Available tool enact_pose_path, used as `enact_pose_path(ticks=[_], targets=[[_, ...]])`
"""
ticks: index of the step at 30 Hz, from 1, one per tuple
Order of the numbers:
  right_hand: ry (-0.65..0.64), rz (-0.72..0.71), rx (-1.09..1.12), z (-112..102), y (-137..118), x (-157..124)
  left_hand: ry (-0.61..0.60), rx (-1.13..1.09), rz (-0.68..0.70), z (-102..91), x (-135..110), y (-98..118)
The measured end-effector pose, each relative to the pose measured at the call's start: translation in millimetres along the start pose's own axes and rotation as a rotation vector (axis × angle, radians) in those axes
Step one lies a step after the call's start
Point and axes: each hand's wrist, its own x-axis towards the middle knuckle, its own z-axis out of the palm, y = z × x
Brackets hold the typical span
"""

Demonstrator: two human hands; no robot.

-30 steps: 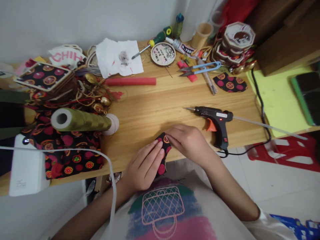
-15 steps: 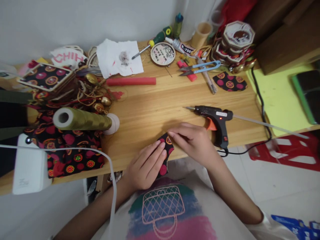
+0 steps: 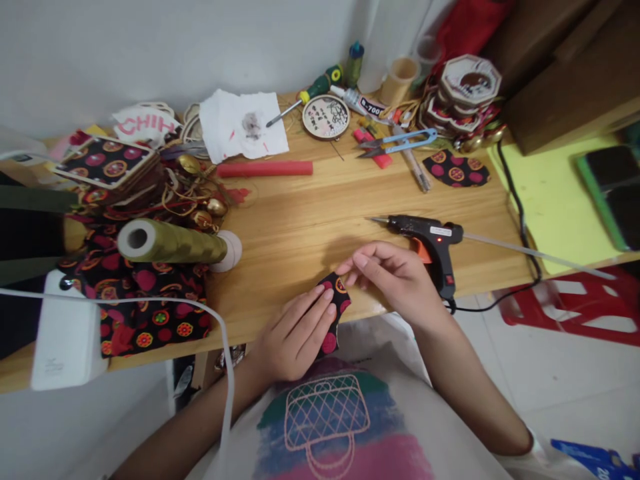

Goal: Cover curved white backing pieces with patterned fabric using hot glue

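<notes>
Left hand (image 3: 295, 333) flat over the patterned cloth (image 3: 342, 304), grip hidden; right hand (image 3: 400, 277), thumb and forefinger apart, should smooth that corner gently!

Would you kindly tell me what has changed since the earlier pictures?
The right hand has shifted rightward, nearer the glue gun, and turned; whether it still touches the patterned piece is unclear. The left hand stays on that piece; the glue gun lies as before.
</notes>
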Motion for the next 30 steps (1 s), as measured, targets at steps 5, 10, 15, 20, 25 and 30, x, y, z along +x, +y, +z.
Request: enact_pose_path(ticks=[5,10,15,20,25,30], targets=[[0.031,0.000,-0.046,-6,-7,-8,-0.020,0.054,-0.059,4.0,1,1],[0.206,-0.085,-0.202,-12,-13,-20,-0.139,0.140,-0.203,6.7,9,3],[0.503,-0.191,-0.219,-14,-16,-31,-0.255,0.185,-0.319,5.9,20,5],[0.623,-0.154,-0.072,-19,-17,-36,-0.282,0.221,-0.321,7.2,22,6],[0.484,-0.105,0.153,-27,-22,-38,-0.260,0.230,-0.317,9.2,21,6],[0.426,-0.066,0.282,-32,-23,-41,-0.232,0.221,-0.316,10.5,20,5]])
